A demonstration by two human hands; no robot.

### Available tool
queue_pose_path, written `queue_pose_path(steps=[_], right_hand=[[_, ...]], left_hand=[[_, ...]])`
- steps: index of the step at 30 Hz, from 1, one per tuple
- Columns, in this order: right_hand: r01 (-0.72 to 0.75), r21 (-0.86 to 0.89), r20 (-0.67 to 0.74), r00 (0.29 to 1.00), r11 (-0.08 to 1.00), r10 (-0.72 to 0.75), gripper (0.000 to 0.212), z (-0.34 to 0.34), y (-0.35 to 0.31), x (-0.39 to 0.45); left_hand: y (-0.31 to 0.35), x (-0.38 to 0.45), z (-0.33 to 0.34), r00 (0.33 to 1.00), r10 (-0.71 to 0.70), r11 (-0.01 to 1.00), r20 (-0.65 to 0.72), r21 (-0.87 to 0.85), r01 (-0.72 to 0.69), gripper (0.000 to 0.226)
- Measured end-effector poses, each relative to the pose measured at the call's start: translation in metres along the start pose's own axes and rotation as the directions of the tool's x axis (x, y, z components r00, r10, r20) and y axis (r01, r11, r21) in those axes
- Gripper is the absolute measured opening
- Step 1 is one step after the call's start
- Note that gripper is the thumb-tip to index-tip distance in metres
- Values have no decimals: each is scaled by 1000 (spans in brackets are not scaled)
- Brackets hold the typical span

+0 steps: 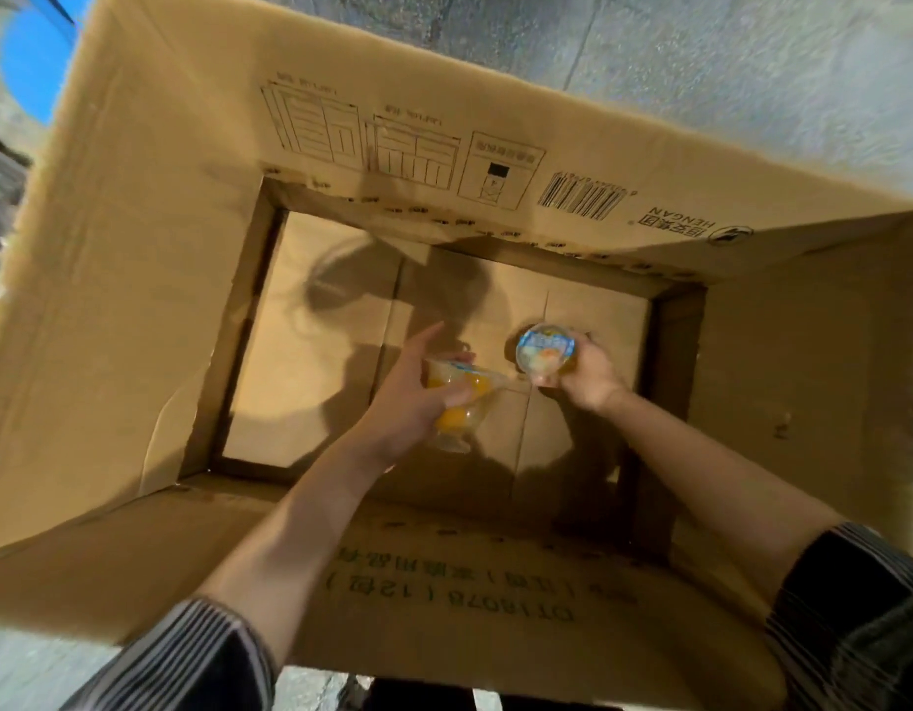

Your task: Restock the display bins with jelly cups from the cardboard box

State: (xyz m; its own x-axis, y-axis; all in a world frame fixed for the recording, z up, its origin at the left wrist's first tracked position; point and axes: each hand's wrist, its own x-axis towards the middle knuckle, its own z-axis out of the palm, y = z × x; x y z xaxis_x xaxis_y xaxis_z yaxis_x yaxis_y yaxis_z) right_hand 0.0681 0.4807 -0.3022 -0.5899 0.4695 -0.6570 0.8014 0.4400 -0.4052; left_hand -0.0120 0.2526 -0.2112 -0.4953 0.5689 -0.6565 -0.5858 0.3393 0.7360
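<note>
Inside the cardboard box [136, 279], both hands [408, 397] [587, 374] each hold a jelly cup [457, 402] [545, 348].

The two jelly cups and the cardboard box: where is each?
Yellow jelly cup [457, 402], head view: clear side wall, in the left hand.
Blue-lidded jelly cup [545, 346], head view: foil lid, in the right hand.
Cardboard box [136, 248], head view: left flap.

Matt brown corrugated cardboard box [136, 300], creased and dented on the flaps, printed in dull dark ink. Clear glossy plastic jelly cup [457, 402] in the left hand [418, 397], showing orange fruit through the wall. Second jelly cup [544, 354] in the right hand [587, 377], sealed with shiny printed film. Striped woven cloth sleeves [187, 659]. Rough, speckled grey concrete floor [700, 69].
</note>
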Motion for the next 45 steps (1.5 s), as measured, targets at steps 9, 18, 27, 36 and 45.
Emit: queue_pose_path(steps=[9, 18, 27, 36, 45], right_hand=[[34, 654, 109, 984, 755, -139, 54, -87, -15, -143], [100, 870, -25, 987, 483, -161, 96, -184, 52, -299], [398, 643, -486, 873, 655, -53, 77, -233, 159, -504], [206, 343, -820, 541, 917, 185, 83, -202, 324, -719], [-13, 554, -809, 230, 833, 541, 92, -124, 465, -904]], left_hand=[[57, -47, 53, 999, 36, 999, 0, 30, -36, 66], [113, -127, 189, 935, 220, 961, 277, 101, -256, 63], [94, -233, 351, 745, 298, 870, 597, 151, -469, 83], [9, -367, 543, 395, 234, 690, 889, 134, -711, 95], [-124, -506, 717, 52, -68, 616, 996, 83, -784, 100]])
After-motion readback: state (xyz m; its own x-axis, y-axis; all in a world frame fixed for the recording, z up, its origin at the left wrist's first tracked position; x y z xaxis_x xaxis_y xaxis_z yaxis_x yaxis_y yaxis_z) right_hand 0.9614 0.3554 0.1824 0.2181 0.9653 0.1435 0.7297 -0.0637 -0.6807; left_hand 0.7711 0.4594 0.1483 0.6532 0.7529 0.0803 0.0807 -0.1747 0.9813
